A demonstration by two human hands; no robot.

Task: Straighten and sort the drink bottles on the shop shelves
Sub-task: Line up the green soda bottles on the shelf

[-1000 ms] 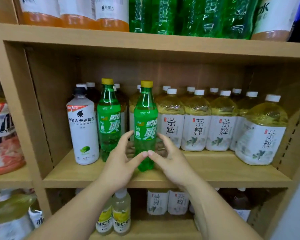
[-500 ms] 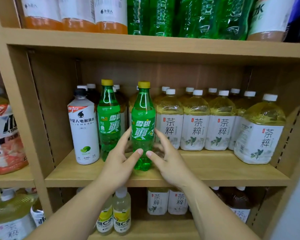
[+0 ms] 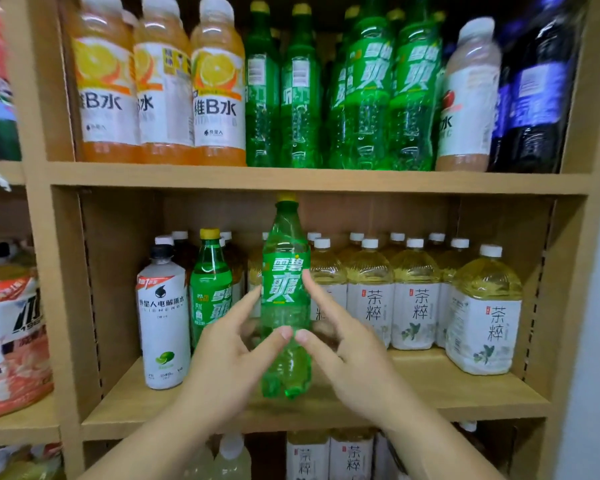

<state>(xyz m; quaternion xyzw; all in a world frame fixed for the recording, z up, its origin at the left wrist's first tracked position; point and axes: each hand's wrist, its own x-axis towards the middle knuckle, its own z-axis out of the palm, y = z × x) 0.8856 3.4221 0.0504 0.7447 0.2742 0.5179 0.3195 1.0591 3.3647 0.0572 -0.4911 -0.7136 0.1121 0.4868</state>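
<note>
A green soda bottle with a yellow cap is upright and raised in front of the middle shelf. My left hand holds its left side and my right hand its right side. Both thumbs meet across the front and the fingers reach round behind. A second green soda bottle stands on the shelf just to the left, beside a white electrolyte bottle. More green soda bottles stand in rows on the shelf above.
Several large yellow tea bottles fill the right of the middle shelf. Orange vitamin drinks stand at upper left; a pale bottle and dark bottles at upper right. The upper shelf board is just above the held bottle's cap.
Both hands have closed on the green soda bottle and lifted it off the shelf board. The view has tilted up, showing the upper shelf.
</note>
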